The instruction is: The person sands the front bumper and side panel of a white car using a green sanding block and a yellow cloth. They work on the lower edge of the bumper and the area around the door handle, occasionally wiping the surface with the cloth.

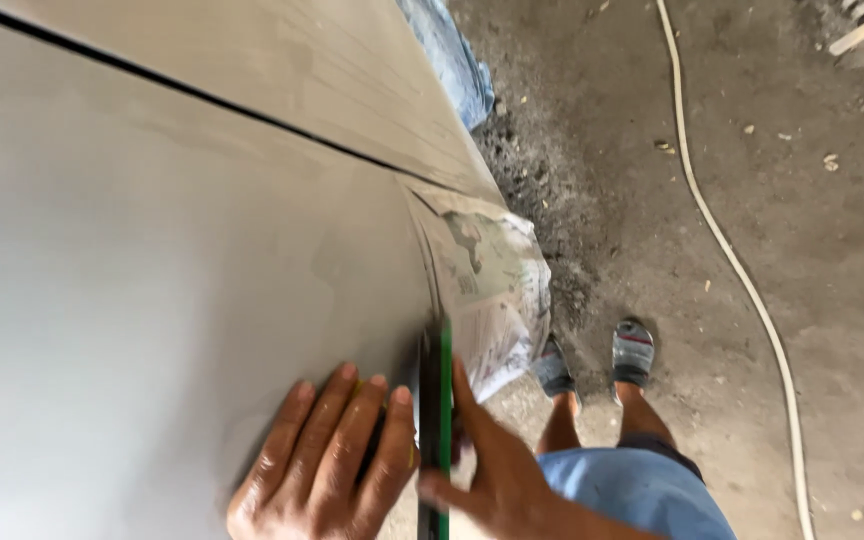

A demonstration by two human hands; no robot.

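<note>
Pressing flat on the grey panel (152, 280) is the left hand (327, 460), fingers spread, nothing gripped. A green-edged straight tool (439, 420) is held at the panel's edge by the right hand (487, 470), grip closed round it w/ fingers extended. Work judged underway near the lower end of the edge; the stretch above looks untouched. Newspaper (492, 280) is tucked under the panel edge. Concrete floor (652, 200) dusty, w/ debris; white cable (742, 280) is laid across it.

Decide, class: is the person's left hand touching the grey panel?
Touching. The head view shows the left hand lying flat, fingers spread, on the grey panel, with no gap beneath.
</note>
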